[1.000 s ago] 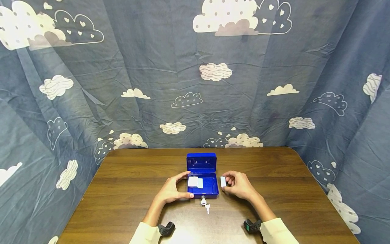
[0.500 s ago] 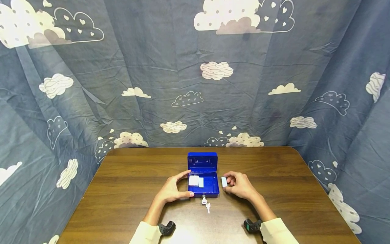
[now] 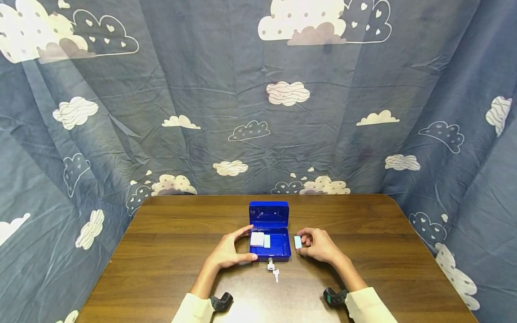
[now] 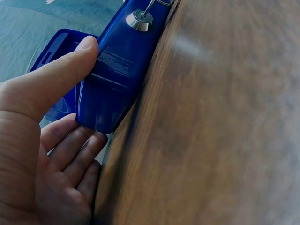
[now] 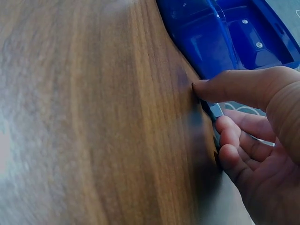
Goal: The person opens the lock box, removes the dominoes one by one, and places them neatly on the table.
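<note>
A blue metal cash box (image 3: pixel 280 246) stands on the table, its lid (image 3: pixel 268 214) raised at the back. My left hand (image 3: pixel 226 250) grips the box's left end, thumb (image 4: pixel 86 47) on the front corner and fingers reaching to the back corner. Inside the box, white blocks (image 3: pixel 257 239) and a light-blue block (image 3: pixel 267 241) lie side by side at the left. Right of the box, my right hand (image 3: pixel 319 245) pinches a small light-blue rectangular block (image 3: pixel 298 242) between thumb and fingers, low over the tabletop. In the right wrist view the fingers hide most of that block.
A key (image 3: pixel 271 266) sits in the front lock (image 4: pixel 139 20), with a second key (image 3: pixel 276 275) hanging from it onto the table (image 3: pixel 169 251). Behind the table hangs a grey-blue curtain (image 3: pixel 226 98) with cloud prints. Black bands (image 3: pixel 221 302) circle both wrists.
</note>
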The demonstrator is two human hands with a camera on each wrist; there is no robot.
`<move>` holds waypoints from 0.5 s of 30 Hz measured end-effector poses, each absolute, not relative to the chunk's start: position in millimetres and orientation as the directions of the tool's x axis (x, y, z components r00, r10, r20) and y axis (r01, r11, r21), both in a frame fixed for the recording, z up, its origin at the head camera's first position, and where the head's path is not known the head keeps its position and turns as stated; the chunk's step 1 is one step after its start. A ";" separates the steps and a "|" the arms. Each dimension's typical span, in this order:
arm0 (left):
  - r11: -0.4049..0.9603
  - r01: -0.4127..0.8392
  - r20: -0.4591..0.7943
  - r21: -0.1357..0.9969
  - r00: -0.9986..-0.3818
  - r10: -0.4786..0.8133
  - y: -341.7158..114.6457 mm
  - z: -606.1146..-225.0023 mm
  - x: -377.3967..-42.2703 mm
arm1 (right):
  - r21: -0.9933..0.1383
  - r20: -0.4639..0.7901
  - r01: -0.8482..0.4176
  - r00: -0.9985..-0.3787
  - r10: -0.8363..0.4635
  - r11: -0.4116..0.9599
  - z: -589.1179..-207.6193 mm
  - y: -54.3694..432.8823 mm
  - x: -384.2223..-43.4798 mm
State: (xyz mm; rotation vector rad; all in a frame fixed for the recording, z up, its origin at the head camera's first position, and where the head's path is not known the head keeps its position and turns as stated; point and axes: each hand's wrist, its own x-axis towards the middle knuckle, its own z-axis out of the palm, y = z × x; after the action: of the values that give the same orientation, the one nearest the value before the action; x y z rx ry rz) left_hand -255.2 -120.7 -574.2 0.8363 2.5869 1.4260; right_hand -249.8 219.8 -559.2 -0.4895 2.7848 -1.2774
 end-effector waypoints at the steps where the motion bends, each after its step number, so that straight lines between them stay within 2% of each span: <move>1: 0.420 0.429 0.197 0.800 -0.848 0.491 -120.7 -574.2 -255.1 | -0.746 0.097 -0.271 -0.948 -0.304 0.608 -559.2 220.2 -250.0; 15: 0.435 0.424 0.179 0.794 -0.848 0.500 -120.6 -574.5 -254.5 | -0.764 0.067 -0.245 -0.950 -0.303 0.597 -561.7 221.9 -249.9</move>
State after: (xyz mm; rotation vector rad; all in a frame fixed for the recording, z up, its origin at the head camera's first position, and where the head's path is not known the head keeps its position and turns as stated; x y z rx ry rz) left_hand -254.5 -120.6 -574.5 0.8359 2.5906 1.3959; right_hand -249.9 221.9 -561.7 -0.4716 2.7444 -1.2972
